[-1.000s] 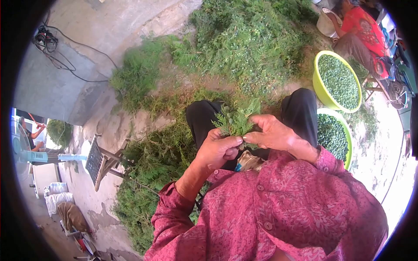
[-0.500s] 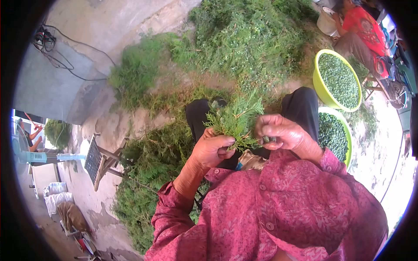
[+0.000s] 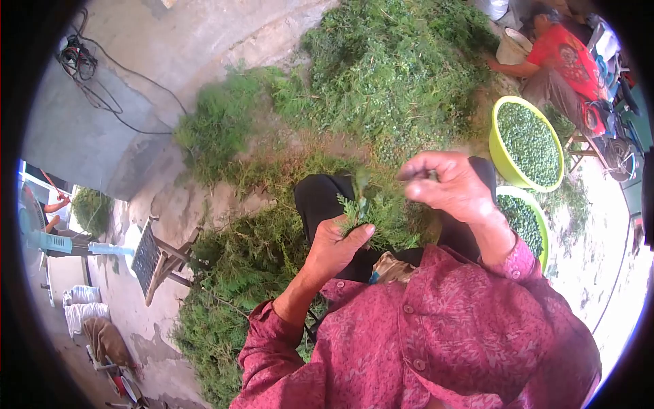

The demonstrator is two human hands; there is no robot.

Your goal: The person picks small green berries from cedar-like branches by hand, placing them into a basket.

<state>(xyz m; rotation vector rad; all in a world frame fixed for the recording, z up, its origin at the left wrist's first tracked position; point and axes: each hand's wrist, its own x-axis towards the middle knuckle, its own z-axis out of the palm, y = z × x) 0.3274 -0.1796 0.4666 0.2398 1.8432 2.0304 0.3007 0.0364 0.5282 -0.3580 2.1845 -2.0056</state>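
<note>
While the sprig (image 3: 388,225) is presumably steadied by the pinching left hand (image 3: 334,247), the half-curled right hand (image 3: 455,189), contents unclear, is held at the sprig's two o'clock.

At centre frame, a leafy sprig (image 3: 388,225) in the left hand (image 3: 335,247); higher and to its right, the right hand (image 3: 449,185). Across the upper middle, a branch heap (image 3: 395,75); left of centre, a second heap (image 3: 252,245), with a stool (image 3: 151,262) to its left. At right, an upper tub (image 3: 505,161) just above a lower tub (image 3: 543,228), small fruits (image 3: 528,144) in both. Upper right, another person (image 3: 569,65) beside a bucket (image 3: 512,49).
</note>
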